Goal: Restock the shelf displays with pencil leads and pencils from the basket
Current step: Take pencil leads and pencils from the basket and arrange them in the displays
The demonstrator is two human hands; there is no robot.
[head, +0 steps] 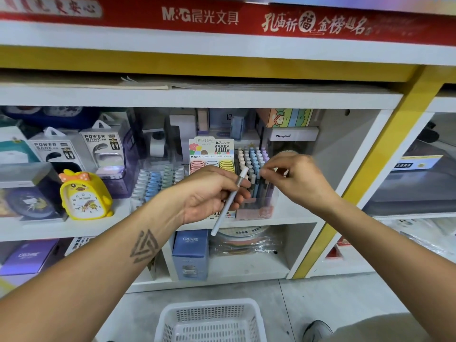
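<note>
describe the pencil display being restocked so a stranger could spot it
Find the white shelf with the yellow duck clock. To the clock's right, beside the 0.7 HB lead box, stands a clear pencil display. Only it holds upright pastel-capped pencils, right where both hands meet.

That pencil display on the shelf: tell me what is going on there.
A person is restocking it. The left hand holds one white pencil slanted in front of the shelf, while the right hand pinches the top of a pencil standing in the pencil display. The white basket sits on the floor below; what shows of it looks empty.
</note>
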